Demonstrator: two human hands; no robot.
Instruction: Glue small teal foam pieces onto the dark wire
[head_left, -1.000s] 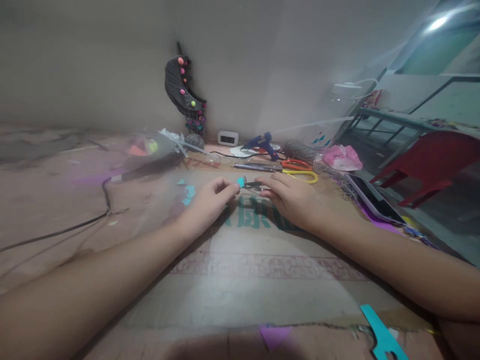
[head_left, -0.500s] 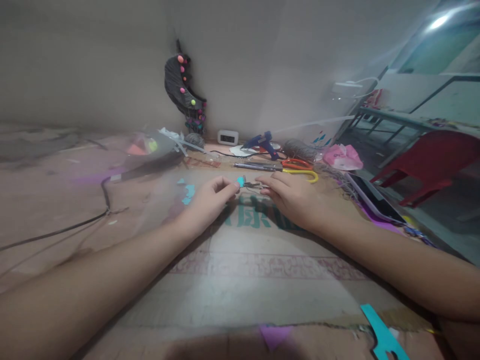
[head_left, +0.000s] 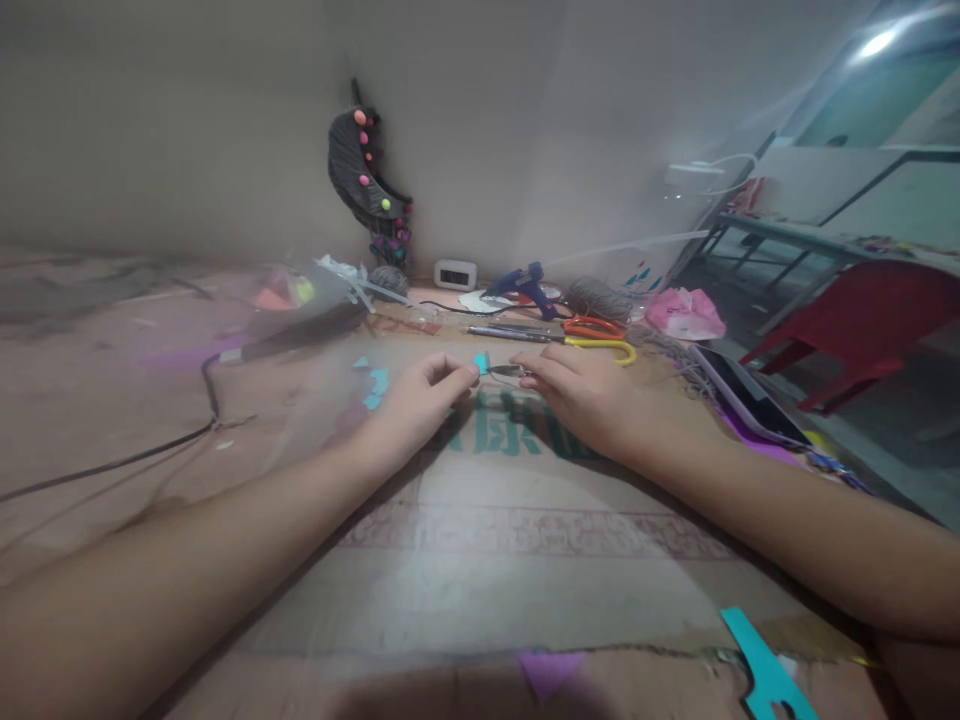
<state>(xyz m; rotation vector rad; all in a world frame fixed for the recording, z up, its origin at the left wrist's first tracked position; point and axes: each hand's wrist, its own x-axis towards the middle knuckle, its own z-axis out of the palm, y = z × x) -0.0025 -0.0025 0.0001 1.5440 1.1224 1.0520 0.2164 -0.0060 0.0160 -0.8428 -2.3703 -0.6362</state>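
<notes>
I'm calling this an indoor craft workspace; home or classroom, can't tell. I see a glue gun [head_left: 531, 288], scissors [head_left: 576, 341], yarn [head_left: 598, 300], teal paper scraps [head_left: 380, 382].

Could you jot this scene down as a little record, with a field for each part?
Left hand: pinches a small turquoise piece
Right hand: holds a small bladed tool, probably scissors, pointing toward that piece
Under the hands: printed cardboard
Beside the left hand: turquoise scraps
Beyond the hands: long scissors, blue glue gun, white-framed device
Right side: pink bag, dark-screened device
Near edge: purple piece, larger turquoise cutout
Against the wall: grey crescent decoration
</notes>
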